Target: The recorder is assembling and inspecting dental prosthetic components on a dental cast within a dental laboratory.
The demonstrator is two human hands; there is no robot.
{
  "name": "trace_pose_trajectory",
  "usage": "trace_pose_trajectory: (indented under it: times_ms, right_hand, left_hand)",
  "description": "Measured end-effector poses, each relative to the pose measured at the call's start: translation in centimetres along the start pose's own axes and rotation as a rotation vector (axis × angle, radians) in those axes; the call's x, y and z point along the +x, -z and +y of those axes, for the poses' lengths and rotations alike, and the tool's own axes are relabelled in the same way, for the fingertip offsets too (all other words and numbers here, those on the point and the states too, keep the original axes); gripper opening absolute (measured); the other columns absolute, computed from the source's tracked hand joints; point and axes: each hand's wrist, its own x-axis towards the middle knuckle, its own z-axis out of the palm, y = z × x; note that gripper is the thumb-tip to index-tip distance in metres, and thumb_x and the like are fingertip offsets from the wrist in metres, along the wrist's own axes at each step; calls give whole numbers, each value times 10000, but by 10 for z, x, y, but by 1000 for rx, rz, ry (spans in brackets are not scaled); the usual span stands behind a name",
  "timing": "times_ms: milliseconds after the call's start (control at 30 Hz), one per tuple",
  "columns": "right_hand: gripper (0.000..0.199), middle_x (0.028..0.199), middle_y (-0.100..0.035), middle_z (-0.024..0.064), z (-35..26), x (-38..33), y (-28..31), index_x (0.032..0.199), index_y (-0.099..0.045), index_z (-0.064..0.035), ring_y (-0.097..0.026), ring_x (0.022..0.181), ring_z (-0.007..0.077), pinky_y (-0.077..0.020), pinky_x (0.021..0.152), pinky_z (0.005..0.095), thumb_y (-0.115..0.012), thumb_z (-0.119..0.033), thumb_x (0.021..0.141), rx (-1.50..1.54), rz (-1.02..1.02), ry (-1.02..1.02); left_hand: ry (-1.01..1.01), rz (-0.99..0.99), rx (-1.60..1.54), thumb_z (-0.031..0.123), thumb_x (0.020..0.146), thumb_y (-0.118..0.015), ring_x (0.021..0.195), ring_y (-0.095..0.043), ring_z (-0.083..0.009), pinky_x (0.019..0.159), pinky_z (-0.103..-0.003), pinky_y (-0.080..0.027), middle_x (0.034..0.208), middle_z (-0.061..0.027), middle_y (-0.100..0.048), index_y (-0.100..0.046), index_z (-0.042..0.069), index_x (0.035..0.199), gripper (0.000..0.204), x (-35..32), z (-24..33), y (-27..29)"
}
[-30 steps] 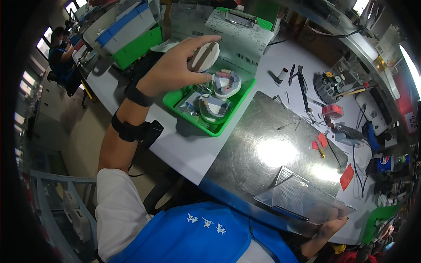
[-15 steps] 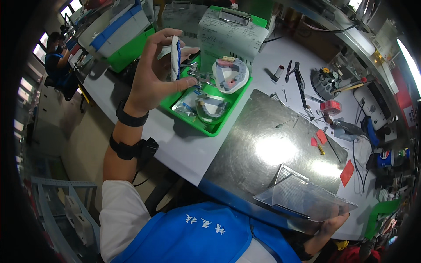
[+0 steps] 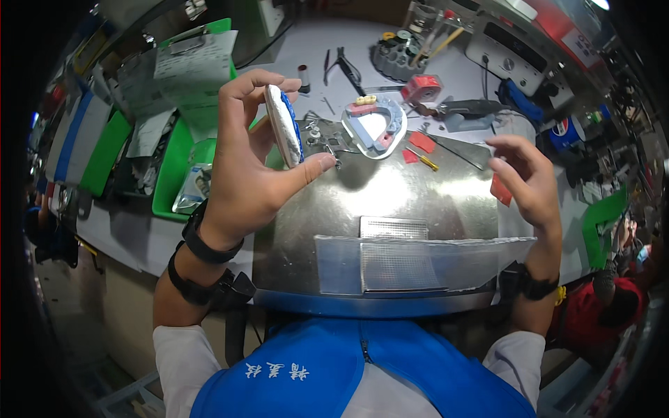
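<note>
My left hand (image 3: 247, 171) grips a dental model (image 3: 284, 129) by its edges, thumb below and fingers above. It is turned edge-on, with a white base and a blue face. Beside it, a metal articulator (image 3: 322, 141) appears to join it to a second dental model (image 3: 361, 132), blue-grey with pink gum and yellowish teeth on a white base. That pair hangs over a metal plate (image 3: 334, 209) and casts a shadow there. My right hand (image 3: 529, 177) is raised above the plate's right side, its fingers curved apart with nothing between them.
A clear upright panel (image 3: 334, 268) runs along the plate's front, near a perforated metal piece (image 3: 394, 228). Red sheets (image 3: 421, 142) and a yellow-handled tool (image 3: 426, 161) lie farther back. At left is a green tray (image 3: 171, 171); pliers (image 3: 343, 70) and a handpiece (image 3: 467, 108) lie behind.
The view has turned to the right. My left hand has carried the models and articulator from over the green tray to over the metal plate. My right hand has left the clear panel's edge and risen.
</note>
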Motion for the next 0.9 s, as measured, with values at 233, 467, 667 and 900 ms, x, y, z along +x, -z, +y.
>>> trace_pose_trajectory:
  times_ms: [233,467,667,900]
  right_hand:
    - [1101,1442,-584,195,10,33,-63,1566,-412,-60,-614,1269,296,-491,1050,386,-975,-366,670,37,-196,378]
    - [1065,1358,-623,183,22,21,-79,1495,-492,-16,-641,1254,271,-501,1043,371,-994,-340,612,39,-301,365]
    - [890,1267,-661,184,15,20,-86,1428,-553,-23,-733,1102,275,-569,913,347,-909,-264,648,-63,-92,464]
    - [881,1305,-648,176,16,23,-90,1414,-553,-11,-723,1109,271,-568,982,342,-920,-202,637,72,-101,488]
  left_hand:
    - [118,-156,-286,-21,730,-871,1318,-574,-393,1165,-484,-442,1431,-234,-469,-286,51,1507,976,14,-2,-46]
    - [76,-186,-337,-18,738,-855,1186,-636,-305,1037,-429,-526,1358,-177,-481,-273,56,1517,975,-5,-20,-60]
    - [-41,-156,-324,-8,756,-783,1076,-646,-258,985,-413,-532,1308,-152,-472,-236,101,1518,944,-9,-25,-59]
    - [41,-103,-320,19,774,-810,1247,-619,-354,1076,-453,-499,1415,-211,-455,-232,104,1517,946,-14,-27,-53]
